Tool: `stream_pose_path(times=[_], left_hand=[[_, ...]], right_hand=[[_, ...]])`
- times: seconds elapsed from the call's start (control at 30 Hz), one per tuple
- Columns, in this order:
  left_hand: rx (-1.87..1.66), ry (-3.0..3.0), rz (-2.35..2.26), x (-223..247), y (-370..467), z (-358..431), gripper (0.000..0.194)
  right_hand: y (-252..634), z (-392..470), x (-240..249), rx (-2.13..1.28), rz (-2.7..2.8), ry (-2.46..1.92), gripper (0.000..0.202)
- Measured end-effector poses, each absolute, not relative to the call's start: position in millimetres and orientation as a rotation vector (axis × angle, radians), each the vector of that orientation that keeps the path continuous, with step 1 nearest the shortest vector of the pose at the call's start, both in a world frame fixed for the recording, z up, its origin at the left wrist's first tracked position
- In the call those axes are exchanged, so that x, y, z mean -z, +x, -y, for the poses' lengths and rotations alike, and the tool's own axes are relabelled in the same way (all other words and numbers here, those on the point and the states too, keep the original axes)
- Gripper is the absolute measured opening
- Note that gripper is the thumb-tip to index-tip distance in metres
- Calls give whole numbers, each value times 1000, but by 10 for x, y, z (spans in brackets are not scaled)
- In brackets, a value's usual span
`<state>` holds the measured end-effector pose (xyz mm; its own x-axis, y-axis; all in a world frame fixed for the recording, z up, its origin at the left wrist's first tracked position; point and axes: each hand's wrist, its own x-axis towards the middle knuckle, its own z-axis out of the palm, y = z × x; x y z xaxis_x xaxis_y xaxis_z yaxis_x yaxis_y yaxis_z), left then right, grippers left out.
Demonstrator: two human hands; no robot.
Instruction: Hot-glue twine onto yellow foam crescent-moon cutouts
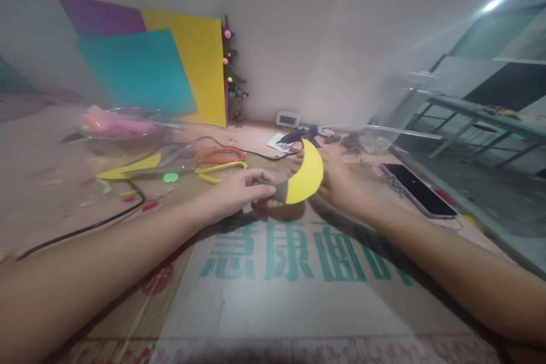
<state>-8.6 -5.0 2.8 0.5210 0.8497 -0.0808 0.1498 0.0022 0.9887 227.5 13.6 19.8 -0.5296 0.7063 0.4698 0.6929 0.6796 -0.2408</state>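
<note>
A bright yellow crescent cutout with a dark grey piece at its lower end is held up over the table. My left hand pinches the grey end between thumb and fingers. Behind the crescent's right edge is my right hand, blurred, its fingers mostly hidden by the yellow shape. Whether it touches the cutout cannot be seen. Just beyond the hands lies a dark blue glue gun on a small white paper. Below the hands spreads a printed sheet with green characters.
Orange-handled scissors, yellow-handled scissors, a yellow piece and a black cable lie on the left. A phone rests at right. Coloured sheets lean on the wall near a small white clock.
</note>
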Motion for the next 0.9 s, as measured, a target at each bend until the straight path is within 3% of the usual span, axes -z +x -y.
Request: stream_pose_path(times=[0.1, 0.23, 0.3, 0.5, 0.9], left_hand=[[-812, 1428, -980, -22, -48, 61, 21], [-829, 1472, -1001, 21, -16, 72, 21], [-826, 1525, -990, 52, -6, 76, 18], [-867, 1783, -1063, 97, -6, 82, 25], [-897, 2001, -1131, 26, -9, 111, 20]], right_hand=[[2173, -2, -251, -363, 2125, -1041, 31], [2068, 147, -189, -738, 1817, -1080, 19], [2038, 187, -119, -819, 1832, -1132, 23], [2009, 218, -52, -777, 1948, -1218, 33], [1976, 239, -44, -717, 2085, -1153, 23]])
